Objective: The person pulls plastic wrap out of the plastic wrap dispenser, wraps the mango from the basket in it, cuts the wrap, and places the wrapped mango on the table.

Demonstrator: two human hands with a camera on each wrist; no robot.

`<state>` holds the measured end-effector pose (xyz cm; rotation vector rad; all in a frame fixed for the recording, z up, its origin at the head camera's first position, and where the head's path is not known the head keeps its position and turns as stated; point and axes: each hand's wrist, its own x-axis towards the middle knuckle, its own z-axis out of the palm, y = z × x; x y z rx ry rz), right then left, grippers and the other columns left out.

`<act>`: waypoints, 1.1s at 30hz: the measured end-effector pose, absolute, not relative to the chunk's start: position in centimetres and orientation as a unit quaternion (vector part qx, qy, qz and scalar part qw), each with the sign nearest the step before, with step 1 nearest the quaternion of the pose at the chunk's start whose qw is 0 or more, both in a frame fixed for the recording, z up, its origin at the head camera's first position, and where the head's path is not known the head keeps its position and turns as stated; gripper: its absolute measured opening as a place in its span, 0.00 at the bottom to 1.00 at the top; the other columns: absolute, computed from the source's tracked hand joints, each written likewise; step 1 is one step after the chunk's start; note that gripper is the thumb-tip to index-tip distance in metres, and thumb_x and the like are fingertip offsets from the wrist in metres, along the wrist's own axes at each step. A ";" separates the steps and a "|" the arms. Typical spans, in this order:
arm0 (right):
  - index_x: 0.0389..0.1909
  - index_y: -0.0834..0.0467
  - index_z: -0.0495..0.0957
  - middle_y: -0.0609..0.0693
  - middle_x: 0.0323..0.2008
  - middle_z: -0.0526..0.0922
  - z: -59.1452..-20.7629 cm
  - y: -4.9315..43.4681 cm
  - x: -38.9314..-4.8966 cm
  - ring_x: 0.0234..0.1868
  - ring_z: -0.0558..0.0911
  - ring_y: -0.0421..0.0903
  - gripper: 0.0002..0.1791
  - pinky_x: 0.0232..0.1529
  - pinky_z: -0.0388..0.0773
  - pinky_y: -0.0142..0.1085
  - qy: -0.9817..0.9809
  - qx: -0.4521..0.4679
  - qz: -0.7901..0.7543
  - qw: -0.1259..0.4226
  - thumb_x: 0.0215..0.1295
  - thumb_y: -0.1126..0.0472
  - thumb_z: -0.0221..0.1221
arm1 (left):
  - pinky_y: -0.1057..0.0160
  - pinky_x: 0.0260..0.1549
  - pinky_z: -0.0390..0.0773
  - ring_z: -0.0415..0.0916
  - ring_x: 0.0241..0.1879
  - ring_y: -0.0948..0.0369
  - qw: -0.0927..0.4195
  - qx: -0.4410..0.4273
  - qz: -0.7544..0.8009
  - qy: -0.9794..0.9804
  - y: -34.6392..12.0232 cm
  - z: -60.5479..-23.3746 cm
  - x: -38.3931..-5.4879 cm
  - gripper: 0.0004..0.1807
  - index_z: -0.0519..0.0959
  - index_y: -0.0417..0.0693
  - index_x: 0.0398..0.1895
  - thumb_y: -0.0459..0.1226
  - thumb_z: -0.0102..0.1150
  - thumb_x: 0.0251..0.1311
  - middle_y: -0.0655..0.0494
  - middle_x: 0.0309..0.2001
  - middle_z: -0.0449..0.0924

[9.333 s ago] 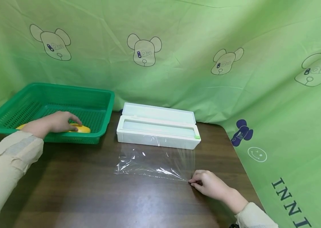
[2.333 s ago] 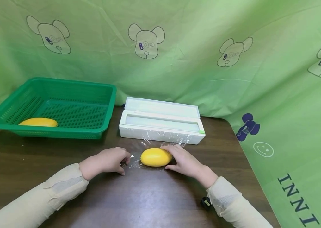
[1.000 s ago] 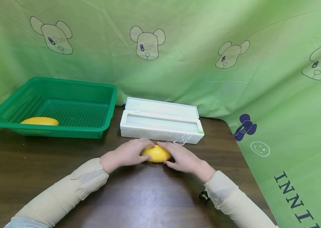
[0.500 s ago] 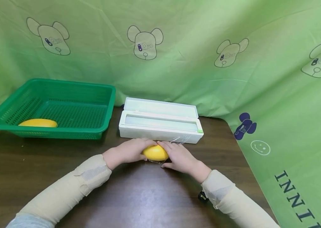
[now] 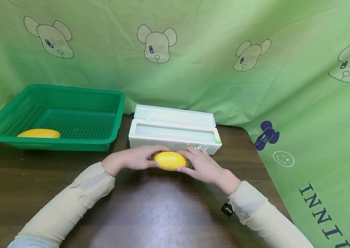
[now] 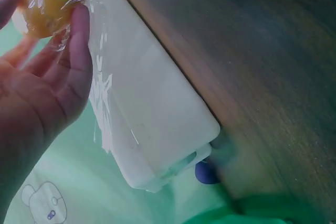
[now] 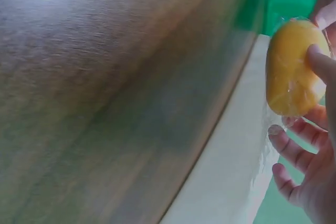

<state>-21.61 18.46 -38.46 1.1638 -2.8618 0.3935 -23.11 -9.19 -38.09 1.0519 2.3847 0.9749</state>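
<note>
A yellow mango [image 5: 170, 160] is held between both hands in front of the white dispenser box. Clear cling film [image 7: 287, 87] covers the mango, with shiny creases in both wrist views. My left hand [image 5: 137, 157] grips its left end, thumb at the near side and fingers beyond. The right hand [image 5: 205, 167] grips the right end in the same way; its lower fingers spread past the fruit in the right wrist view. Behind them the cling film dispenser [image 5: 175, 142] stands with its lid up, and crinkled film clings to its front.
A green basket [image 5: 119, 113] with perforated sides stands at the back left, a second mango [image 5: 39, 133] inside it. The brown wooden table [image 5: 162, 206] reaches to a green printed curtain [image 5: 199, 79] behind and at the right.
Earlier, my left hand was in the basket while my right pinched the pulled-out film. The mango was then on the film; both hands have since closed round it, and it has moved slightly toward the dispenser.
</note>
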 end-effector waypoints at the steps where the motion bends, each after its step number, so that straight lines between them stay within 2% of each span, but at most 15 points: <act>1: 0.64 0.59 0.76 0.51 0.57 0.78 -38.3 18.4 -21.6 0.58 0.79 0.48 0.32 0.55 0.67 0.53 -0.918 0.373 0.133 0.009 0.68 0.43 0.66 | 0.49 0.60 0.73 0.72 0.56 0.55 0.175 0.374 0.348 0.841 -9.2 -38.1 -23.1 0.29 0.67 0.47 0.73 0.36 0.60 0.71 0.54 0.61 0.75; 6: 0.67 0.57 0.74 0.51 0.59 0.80 -37.9 18.4 -21.7 0.61 0.77 0.49 0.31 0.54 0.61 0.51 -0.920 0.365 0.145 -0.013 0.72 0.43 0.61 | 0.52 0.56 0.73 0.73 0.52 0.57 0.132 0.378 0.347 0.848 -8.7 -38.5 -22.9 0.35 0.69 0.48 0.71 0.44 0.70 0.63 0.57 0.58 0.76; 10: 0.70 0.56 0.73 0.51 0.60 0.81 -37.8 18.5 -21.7 0.62 0.77 0.50 0.31 0.52 0.59 0.50 -0.921 0.361 0.144 -0.024 0.73 0.42 0.59 | 0.54 0.55 0.74 0.74 0.51 0.58 0.108 0.376 0.344 0.853 -8.5 -38.6 -23.0 0.34 0.72 0.48 0.69 0.42 0.73 0.61 0.57 0.57 0.78; 21: 0.70 0.55 0.74 0.49 0.59 0.81 -36.9 18.9 -22.3 0.61 0.76 0.52 0.30 0.52 0.58 0.50 -0.913 0.368 0.170 -0.046 0.73 0.44 0.60 | 0.56 0.55 0.75 0.74 0.51 0.58 0.146 0.374 0.377 0.835 -9.6 -37.9 -23.5 0.35 0.70 0.49 0.74 0.42 0.69 0.65 0.55 0.62 0.77; 28: 0.70 0.53 0.74 0.47 0.54 0.82 -36.2 19.2 -22.8 0.57 0.77 0.49 0.26 0.52 0.58 0.50 -0.906 0.360 0.212 -0.071 0.76 0.48 0.57 | 0.53 0.55 0.76 0.75 0.52 0.56 0.177 0.376 0.427 0.803 -9.6 -38.0 -23.7 0.29 0.66 0.49 0.76 0.43 0.57 0.75 0.54 0.56 0.77; 33: 0.75 0.56 0.68 0.53 0.63 0.80 -36.2 19.1 -22.9 0.64 0.76 0.52 0.30 0.54 0.59 0.51 -0.910 0.350 0.207 -0.086 0.78 0.48 0.54 | 0.49 0.60 0.71 0.71 0.56 0.54 0.167 0.356 0.415 0.820 -9.4 -38.0 -23.6 0.29 0.65 0.49 0.77 0.47 0.52 0.77 0.53 0.59 0.75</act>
